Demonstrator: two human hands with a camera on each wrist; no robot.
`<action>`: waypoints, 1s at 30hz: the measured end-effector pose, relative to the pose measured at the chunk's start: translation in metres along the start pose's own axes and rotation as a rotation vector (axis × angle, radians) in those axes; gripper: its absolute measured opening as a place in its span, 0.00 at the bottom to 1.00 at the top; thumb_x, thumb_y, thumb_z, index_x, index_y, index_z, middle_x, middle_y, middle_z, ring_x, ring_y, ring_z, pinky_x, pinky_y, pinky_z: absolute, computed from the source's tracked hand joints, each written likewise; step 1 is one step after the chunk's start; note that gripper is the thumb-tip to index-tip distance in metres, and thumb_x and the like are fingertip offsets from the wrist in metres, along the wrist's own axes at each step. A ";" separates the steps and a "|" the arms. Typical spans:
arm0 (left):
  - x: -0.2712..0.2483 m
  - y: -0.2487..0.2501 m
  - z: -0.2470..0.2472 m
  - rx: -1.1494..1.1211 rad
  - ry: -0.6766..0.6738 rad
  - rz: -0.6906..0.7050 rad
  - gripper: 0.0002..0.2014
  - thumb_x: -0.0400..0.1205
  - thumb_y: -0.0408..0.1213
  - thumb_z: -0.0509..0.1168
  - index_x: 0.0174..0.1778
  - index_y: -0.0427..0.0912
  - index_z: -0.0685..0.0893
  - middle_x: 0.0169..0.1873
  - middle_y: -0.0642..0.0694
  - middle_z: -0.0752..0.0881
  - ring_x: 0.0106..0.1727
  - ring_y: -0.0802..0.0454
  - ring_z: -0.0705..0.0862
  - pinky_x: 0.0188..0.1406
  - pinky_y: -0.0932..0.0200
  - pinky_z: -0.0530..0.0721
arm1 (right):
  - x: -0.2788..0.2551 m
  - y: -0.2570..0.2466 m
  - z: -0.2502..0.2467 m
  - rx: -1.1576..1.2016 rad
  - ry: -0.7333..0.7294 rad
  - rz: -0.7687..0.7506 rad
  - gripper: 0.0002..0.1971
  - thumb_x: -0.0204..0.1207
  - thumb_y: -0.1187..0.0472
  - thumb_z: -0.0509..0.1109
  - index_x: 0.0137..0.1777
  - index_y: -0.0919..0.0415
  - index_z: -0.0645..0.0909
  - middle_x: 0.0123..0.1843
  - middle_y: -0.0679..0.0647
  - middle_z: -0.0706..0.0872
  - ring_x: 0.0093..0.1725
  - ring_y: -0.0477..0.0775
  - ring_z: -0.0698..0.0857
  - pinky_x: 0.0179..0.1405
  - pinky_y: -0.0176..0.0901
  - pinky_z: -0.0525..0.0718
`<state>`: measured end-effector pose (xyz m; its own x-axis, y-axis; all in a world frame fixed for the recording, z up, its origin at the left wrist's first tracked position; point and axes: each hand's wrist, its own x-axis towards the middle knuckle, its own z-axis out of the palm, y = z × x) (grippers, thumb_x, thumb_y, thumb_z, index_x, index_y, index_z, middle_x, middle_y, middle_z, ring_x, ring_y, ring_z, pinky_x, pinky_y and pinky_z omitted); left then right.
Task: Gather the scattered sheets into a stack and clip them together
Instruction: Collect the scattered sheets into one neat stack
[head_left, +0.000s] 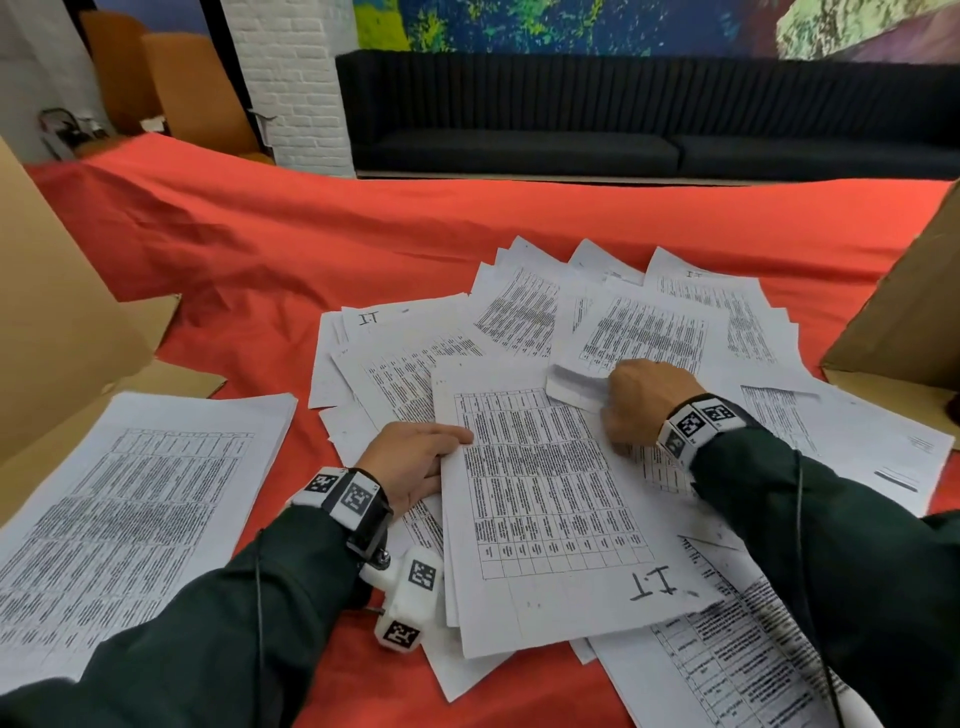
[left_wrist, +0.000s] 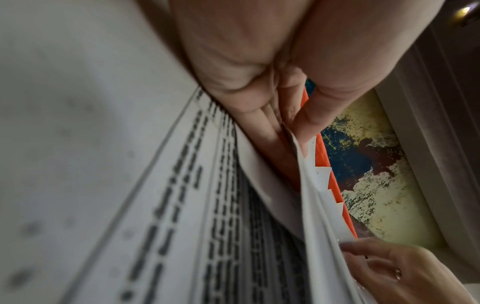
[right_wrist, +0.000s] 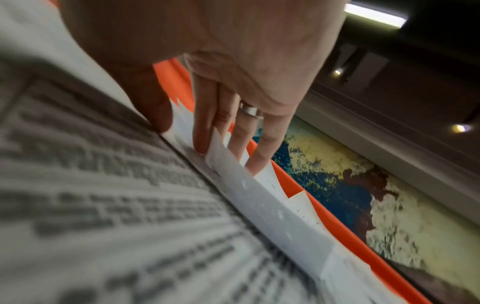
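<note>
Printed table sheets (head_left: 545, 483) lie scattered and overlapping on the red cloth (head_left: 260, 249). My left hand (head_left: 415, 457) grips the left edge of the top sheets marked "I.T", thumb on top and fingers underneath; in the left wrist view the left hand (left_wrist: 288, 131) pinches the paper edges (left_wrist: 314, 216). My right hand (head_left: 644, 400) pinches the curled near edge of a sheet (head_left: 576, 384) farther back. The right wrist view shows the right hand (right_wrist: 215, 135) with fingers on both sides of that lifted edge (right_wrist: 259, 197). No clip is in view.
A squared stack of sheets (head_left: 130, 509) lies at the left front. Open cardboard boxes stand at the left (head_left: 52, 322) and right (head_left: 904, 322) table edges. Bare red cloth stretches behind the papers. A dark sofa (head_left: 623, 130) stands beyond the table.
</note>
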<state>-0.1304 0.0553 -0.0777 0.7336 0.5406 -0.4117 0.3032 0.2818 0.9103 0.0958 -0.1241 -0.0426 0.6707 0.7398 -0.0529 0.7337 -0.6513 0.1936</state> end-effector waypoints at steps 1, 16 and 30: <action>0.000 0.000 0.000 -0.004 -0.001 -0.001 0.12 0.87 0.24 0.62 0.54 0.31 0.91 0.55 0.28 0.91 0.50 0.42 0.90 0.41 0.60 0.93 | 0.002 -0.002 0.000 0.038 0.025 -0.004 0.14 0.78 0.47 0.69 0.39 0.56 0.77 0.38 0.50 0.80 0.32 0.49 0.82 0.27 0.40 0.79; 0.000 0.001 0.003 -0.043 0.003 0.009 0.10 0.87 0.26 0.65 0.56 0.30 0.91 0.51 0.35 0.94 0.49 0.46 0.93 0.38 0.62 0.91 | 0.010 -0.032 -0.006 0.092 0.087 -0.047 0.16 0.77 0.46 0.69 0.37 0.58 0.76 0.42 0.52 0.78 0.36 0.54 0.83 0.36 0.47 0.87; -0.004 0.001 0.004 -0.029 0.013 0.034 0.08 0.84 0.28 0.70 0.56 0.31 0.91 0.51 0.38 0.94 0.54 0.44 0.94 0.43 0.59 0.92 | 0.018 -0.052 -0.014 0.005 -0.023 -0.005 0.11 0.76 0.52 0.72 0.48 0.56 0.74 0.48 0.52 0.75 0.47 0.58 0.83 0.58 0.62 0.84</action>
<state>-0.1308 0.0502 -0.0747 0.7355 0.5602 -0.3809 0.2600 0.2857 0.9224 0.0677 -0.0747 -0.0395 0.6693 0.7391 -0.0761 0.7376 -0.6485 0.1882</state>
